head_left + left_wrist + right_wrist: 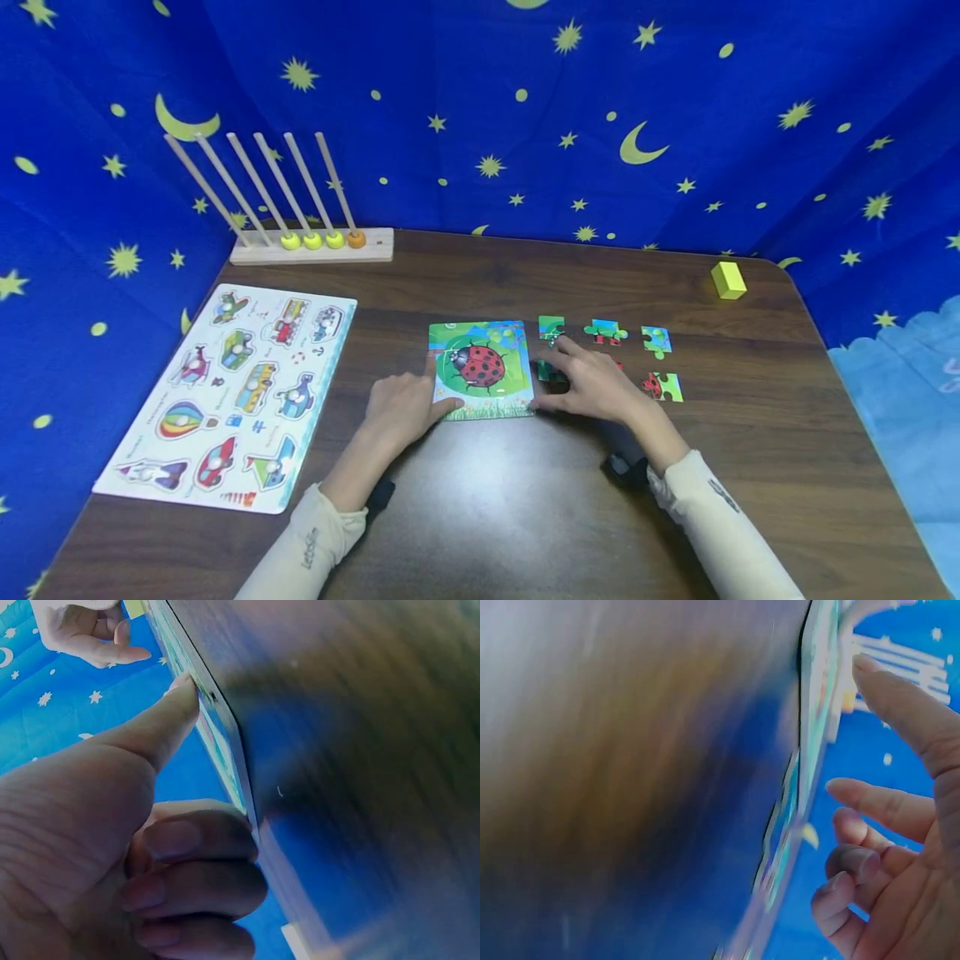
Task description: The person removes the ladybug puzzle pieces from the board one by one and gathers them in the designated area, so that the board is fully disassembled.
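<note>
A square puzzle board (pixel 483 367) printed with a red ladybug lies flat on the table. My left hand (pixel 401 408) holds its lower left corner, the thumb on the front edge and the index finger along the left side; the other fingers curl in the left wrist view. My right hand (pixel 596 383) hovers at the board's right side, fingers loosely bent, thumb near the lower right corner. In the right wrist view its thumb (pixel 900 701) and fingers hold nothing. Loose jigsaw pieces lie around it: a green one (pixel 551 325), a blue-green one (pixel 605 331); others are partly hidden beneath the hand.
Farther right lie a blue piece (pixel 656 340) and a red-and-green piece (pixel 667 387). A peg board of vehicles (pixel 225 392) is at left. Behind it stands a wooden rod stand (pixel 311 254) with beads. A yellow block (pixel 728 281) sits back right. Blue star cloth (pixel 480 125) borders the table.
</note>
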A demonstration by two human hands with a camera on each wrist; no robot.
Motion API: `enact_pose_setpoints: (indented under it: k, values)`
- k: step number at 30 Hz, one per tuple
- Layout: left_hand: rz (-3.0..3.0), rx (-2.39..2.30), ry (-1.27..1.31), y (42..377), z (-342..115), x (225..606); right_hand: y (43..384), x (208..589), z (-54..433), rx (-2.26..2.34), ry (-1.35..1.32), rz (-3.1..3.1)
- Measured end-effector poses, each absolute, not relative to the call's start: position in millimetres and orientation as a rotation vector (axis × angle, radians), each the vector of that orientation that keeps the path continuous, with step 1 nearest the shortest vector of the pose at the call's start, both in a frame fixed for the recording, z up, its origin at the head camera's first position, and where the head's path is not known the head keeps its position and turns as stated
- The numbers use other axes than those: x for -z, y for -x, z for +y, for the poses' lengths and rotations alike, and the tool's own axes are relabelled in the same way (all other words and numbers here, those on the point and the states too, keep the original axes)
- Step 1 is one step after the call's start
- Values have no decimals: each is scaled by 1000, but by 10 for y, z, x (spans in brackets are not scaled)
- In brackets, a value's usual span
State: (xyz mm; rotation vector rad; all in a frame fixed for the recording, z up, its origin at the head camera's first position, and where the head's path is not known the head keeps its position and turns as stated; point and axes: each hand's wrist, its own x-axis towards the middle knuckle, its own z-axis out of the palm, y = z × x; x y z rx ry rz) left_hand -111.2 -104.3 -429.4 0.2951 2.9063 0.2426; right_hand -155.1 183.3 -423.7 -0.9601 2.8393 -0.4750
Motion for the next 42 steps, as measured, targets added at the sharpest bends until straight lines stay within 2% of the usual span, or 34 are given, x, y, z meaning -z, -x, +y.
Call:
enact_pose_setpoints:
  k: [5, 12, 24, 34, 42]
  values:
    - [2935, -318, -309, 1108, -1015, 4296, 1482, 4279, 1667, 424, 1034, 2789]
    - [2922, -303, -508, 972, -832, 4307, 1473, 4323, 1523, 423, 1106, 2788]
    - [2958, -255, -479, 944, -793, 4324, 1486, 4334, 1444, 469, 1097, 2741]
    - [2914, -212, -432, 980, -732, 4283, 1501, 4326, 1416, 536, 981, 2715]
    - [2944, -146, -439, 993, -678, 4252, 1438, 4324, 1412, 471, 1085, 2863]
